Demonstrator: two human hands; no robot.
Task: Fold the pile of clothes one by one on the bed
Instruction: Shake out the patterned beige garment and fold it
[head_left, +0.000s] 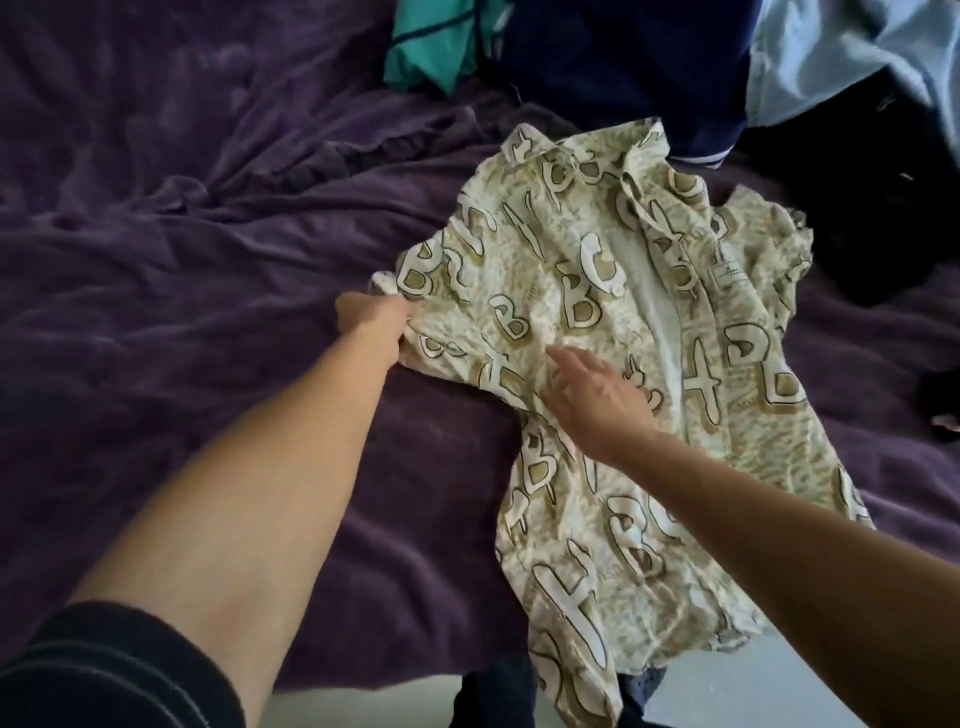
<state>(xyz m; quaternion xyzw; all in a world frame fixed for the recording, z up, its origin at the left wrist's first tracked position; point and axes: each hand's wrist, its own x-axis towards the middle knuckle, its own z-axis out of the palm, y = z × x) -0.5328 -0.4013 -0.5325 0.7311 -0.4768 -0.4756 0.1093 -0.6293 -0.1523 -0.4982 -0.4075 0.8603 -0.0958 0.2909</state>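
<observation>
L hand (374, 318) fingers clamped on shirt (597, 260) sleeve; R hand (597, 397) fingers apart, flat atop shirt.

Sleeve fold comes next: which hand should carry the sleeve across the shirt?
Left. The left hand grips the end of the sleeve of the printed shirt at its outer edge. The right hand lies open on the shirt's front, probably better for holding it down on the purple blanket.
</observation>
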